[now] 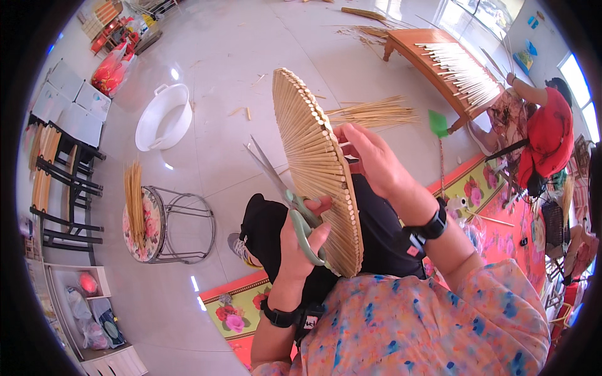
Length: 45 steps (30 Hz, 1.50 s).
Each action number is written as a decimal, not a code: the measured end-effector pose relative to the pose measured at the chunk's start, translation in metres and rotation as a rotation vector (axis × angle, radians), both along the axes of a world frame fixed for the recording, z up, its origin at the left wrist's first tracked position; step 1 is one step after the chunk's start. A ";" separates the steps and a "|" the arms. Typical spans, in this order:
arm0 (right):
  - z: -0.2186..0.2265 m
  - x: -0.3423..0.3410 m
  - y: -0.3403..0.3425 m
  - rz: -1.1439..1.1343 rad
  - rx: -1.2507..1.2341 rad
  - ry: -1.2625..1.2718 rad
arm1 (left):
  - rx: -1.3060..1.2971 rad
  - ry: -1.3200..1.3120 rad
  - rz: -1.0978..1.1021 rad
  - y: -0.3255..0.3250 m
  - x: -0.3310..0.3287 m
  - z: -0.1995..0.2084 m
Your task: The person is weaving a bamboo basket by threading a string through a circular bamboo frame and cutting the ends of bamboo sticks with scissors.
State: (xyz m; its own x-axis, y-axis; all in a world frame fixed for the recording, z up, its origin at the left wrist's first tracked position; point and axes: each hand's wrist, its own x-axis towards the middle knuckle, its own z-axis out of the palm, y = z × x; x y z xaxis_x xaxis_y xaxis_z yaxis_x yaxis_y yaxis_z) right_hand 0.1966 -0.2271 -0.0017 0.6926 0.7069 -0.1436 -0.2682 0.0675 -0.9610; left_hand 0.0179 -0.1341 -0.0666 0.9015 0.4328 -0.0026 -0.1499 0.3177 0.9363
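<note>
A large round disc of pale straw stalks point(316, 163), laid out in rays from the middle, stands tilted almost on edge above my lap. My left hand point(293, 254) is closed around the green-handled scissors point(300, 219), with fingers through the loops. Their blades point up and away to the left of the disc, slightly parted. Against the disc's right side, my right hand point(381, 164) grips its rim with bent fingers; some fingertips are hidden behind it. Cut stalk ends form a pale row along the rim.
On the left are a white tub point(143, 122) and a round stool point(150, 235) bearing a straw bundle point(133, 207). Loose stalks point(376, 113) lie on the floor ahead. At right, a person in red point(552, 135) sits by a wooden bench point(407, 47) with pale sticks. A floral mat point(241, 313) lies below me.
</note>
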 end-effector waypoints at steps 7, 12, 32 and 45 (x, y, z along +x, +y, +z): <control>0.002 0.014 0.014 -0.005 -0.145 0.041 | 0.002 0.015 -0.013 -0.001 0.000 -0.002; 0.006 0.014 0.021 -0.018 -0.143 0.026 | 0.003 0.034 0.031 -0.001 -0.006 0.001; 0.004 -0.013 0.026 -0.181 0.063 -0.071 | 0.489 0.375 0.257 0.024 -0.072 0.035; 0.023 -0.052 0.005 -0.047 -0.107 -0.358 | 1.700 0.570 0.391 0.051 -0.109 0.089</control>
State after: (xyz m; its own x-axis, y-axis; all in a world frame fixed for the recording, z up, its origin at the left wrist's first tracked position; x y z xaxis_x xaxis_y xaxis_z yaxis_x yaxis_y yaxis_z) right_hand 0.1447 -0.2221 0.0209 0.7436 0.6673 0.0418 0.0866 -0.0341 -0.9957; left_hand -0.0913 -0.0827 0.0223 0.8067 0.4544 0.3779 0.4408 -0.8885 0.1275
